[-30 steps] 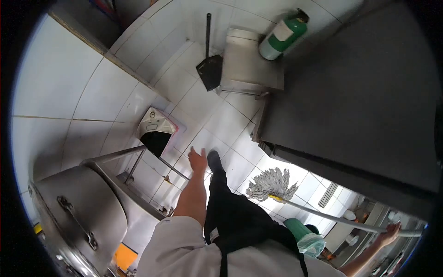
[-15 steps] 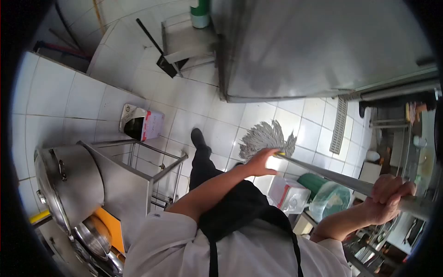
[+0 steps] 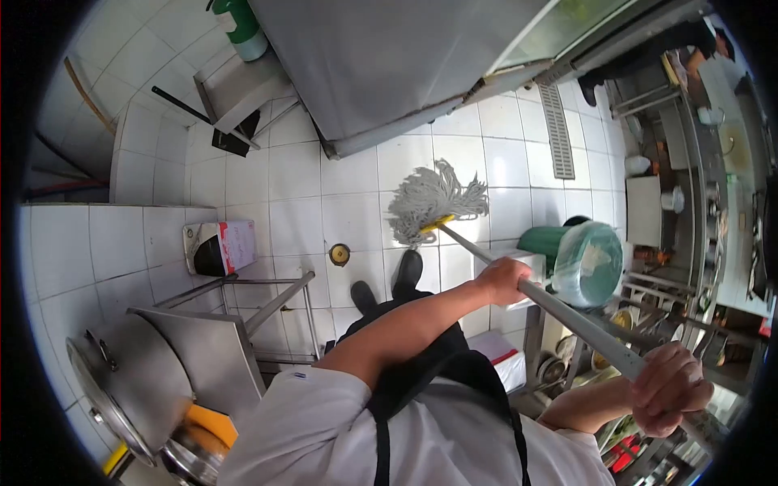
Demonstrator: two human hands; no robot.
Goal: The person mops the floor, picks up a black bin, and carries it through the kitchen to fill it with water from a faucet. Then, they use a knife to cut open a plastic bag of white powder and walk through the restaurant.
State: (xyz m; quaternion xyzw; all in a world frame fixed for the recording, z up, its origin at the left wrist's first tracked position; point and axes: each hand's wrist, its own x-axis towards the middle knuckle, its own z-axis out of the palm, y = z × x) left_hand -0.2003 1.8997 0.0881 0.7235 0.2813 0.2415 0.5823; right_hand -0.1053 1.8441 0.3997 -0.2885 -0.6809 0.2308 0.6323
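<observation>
A mop with a long pale handle [image 3: 571, 320] slants across the head view. Its grey string head [image 3: 433, 198] lies spread on the tiled floor, joined to the handle by a yellow clamp [image 3: 438, 223]. My left hand [image 3: 504, 281] is wrapped round the lower part of the handle. Higher up, near the handle's far end, my right hand [image 3: 669, 389] closes round it in a fist. Just beyond my left hand stands a green bin [image 3: 587, 263] with a clear plastic liner.
A steel cabinet [image 3: 381, 73] rises ahead. At the left are a steel table [image 3: 203, 348] with a large pot [image 3: 134, 381], a tin [image 3: 207, 247] and a dustpan [image 3: 235, 142]. A floor drain [image 3: 557, 134] lies ahead right, near another person [image 3: 673, 49] and shelving [image 3: 656, 283].
The view has turned and shifted. The mop head now lies nearer my boots, with its clamp in sight. My left hand has moved right with the handle; both hands still hold it.
</observation>
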